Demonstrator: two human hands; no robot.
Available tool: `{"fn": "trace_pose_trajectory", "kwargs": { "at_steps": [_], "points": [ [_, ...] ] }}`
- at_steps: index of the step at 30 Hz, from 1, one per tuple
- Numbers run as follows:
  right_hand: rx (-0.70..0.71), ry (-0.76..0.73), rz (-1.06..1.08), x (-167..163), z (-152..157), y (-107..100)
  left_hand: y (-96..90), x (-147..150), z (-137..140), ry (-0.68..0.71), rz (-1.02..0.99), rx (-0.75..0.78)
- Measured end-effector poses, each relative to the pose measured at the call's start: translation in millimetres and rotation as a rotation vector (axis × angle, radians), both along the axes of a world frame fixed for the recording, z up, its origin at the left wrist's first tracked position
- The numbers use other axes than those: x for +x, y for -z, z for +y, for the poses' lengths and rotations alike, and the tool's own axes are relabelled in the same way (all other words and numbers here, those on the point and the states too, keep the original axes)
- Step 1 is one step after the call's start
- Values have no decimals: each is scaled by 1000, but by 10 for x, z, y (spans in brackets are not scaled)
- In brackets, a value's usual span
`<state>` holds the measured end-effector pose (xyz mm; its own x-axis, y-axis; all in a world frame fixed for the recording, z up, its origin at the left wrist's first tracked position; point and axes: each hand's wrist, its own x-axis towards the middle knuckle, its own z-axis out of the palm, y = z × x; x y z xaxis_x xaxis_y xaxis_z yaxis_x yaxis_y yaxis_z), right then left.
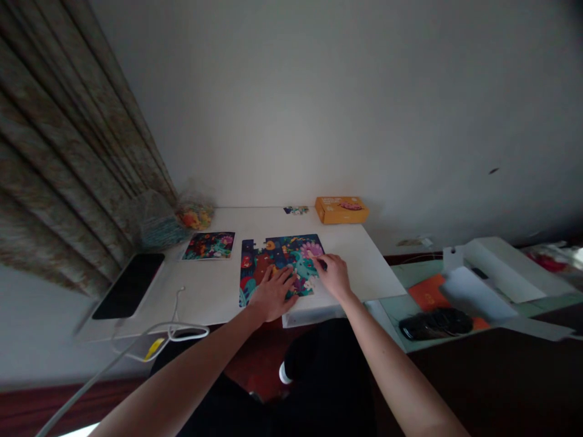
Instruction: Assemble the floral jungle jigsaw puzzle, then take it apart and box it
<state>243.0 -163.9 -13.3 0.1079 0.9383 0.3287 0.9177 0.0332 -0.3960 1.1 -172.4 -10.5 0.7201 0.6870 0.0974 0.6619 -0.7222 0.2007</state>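
Observation:
A colourful jigsaw puzzle (259, 264), mostly joined, lies on the white table. Gaps show at its top edge and lower right corner. My left hand (272, 294) rests on its lower middle, fingers spread flat. At the puzzle's right edge my right hand (334, 276) is closed in a pinch, fingertips at a dark puzzle piece (323, 264) beside the pink flower; the fingers partly cover it. Left of the puzzle lies a picture card (209, 246) with a similar design. Several loose puzzle pieces (296, 210) sit near the wall.
An orange box (341, 210) stands at the table's back right. To the left are a black phone-like device (130, 285), a white cable (175, 315) and clear bags of colourful pieces (195, 213). A glass shelf (401, 309) at right bears an open white box (478, 291) and a black object (435, 323).

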Motion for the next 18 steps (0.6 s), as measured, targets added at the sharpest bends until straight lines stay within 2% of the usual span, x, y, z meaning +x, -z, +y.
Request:
{"fn": "trace_pose_trajectory", "kwargs": {
  "at_steps": [4,9,13,18],
  "points": [
    [9,-32,61,-57,541,1,3,-20,-1,-17,-41,-33],
    [-89,10,130,-149,1377,15,-5,-21,-4,-30,-90,-75],
    [-203,64,73,-216,1953,-26,-11,-22,-7,-51,-146,-122],
    [-343,10,-58,-197,2455,-39,6,-29,-4,-61,-198,-160]
  ]
}}
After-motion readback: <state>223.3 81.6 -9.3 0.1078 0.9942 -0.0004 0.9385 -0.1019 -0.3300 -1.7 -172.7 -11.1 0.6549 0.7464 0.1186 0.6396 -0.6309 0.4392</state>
